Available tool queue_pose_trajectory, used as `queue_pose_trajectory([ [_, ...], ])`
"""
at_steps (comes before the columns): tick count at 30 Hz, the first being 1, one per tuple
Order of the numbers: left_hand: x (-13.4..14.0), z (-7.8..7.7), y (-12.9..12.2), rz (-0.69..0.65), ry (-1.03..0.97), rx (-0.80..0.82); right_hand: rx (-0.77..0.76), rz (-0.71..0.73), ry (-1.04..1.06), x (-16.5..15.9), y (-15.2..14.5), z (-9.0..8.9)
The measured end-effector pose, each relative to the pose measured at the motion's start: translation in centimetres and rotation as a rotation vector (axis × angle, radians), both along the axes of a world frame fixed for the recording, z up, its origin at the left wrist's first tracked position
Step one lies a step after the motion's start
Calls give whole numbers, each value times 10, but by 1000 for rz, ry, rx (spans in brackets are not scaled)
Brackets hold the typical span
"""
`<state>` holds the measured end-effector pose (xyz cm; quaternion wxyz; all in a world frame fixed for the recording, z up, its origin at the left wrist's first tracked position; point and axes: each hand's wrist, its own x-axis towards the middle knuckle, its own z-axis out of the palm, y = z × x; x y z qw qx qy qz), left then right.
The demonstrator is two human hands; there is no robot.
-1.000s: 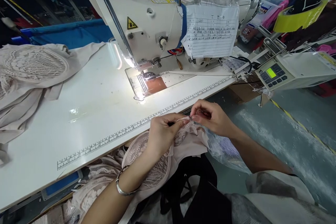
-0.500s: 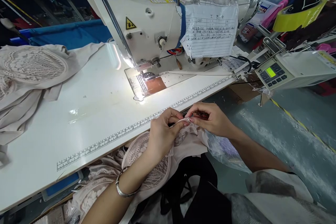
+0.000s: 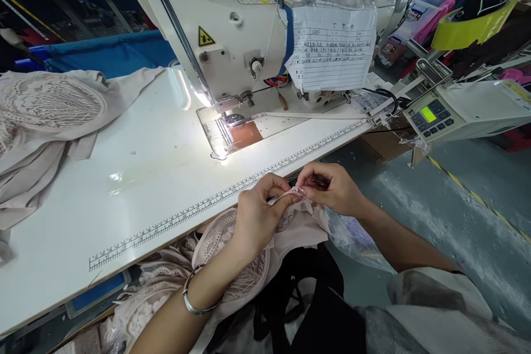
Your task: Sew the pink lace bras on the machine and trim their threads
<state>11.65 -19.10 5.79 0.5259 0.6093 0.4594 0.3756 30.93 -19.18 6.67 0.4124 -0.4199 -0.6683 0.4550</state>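
Observation:
A pale pink lace bra [image 3: 298,227] lies over my lap, just below the table's front edge. My left hand [image 3: 259,213] pinches its upper edge between thumb and fingers. Close beside it, my right hand [image 3: 332,187] pinches the same edge, so the fingertips of both hands nearly meet. A lace cup [image 3: 249,274] of the bra shows partly behind my left forearm. Small dark red scissors or a similar tool seem tucked in my right palm, mostly hidden. The fabric right between my fingertips is too small to make out.
Beyond my hands stands a white sewing machine [image 3: 224,44] with its lamp lit and a paper sheet [image 3: 332,47] on it. More bra pieces [image 3: 53,105] lie on the table's left. A ruler strip [image 3: 186,213] runs along the front edge. A control panel [image 3: 431,116] is at right.
The fingers of my right hand have curled in slightly at the bra's edge, and my left hand has shifted very little. The bra and the machine stay in place.

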Motion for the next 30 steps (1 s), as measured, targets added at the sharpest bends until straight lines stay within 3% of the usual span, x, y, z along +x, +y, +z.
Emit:
queue_pose_trajectory([
  [6, 0, -1, 1, 1, 15, -11, -55, 1, 6, -2, 0, 2],
  [18, 2, 0, 5, -8, -71, -104, -13, -64, 38, -4, 0, -3],
  [25, 1, 1, 10, 24, -228, -177, 104, -171, -64, 6, -6, -7],
  [30, 0, 3, 15, 94, -358, -238, 291, -106, -298, 8, -15, -24],
])
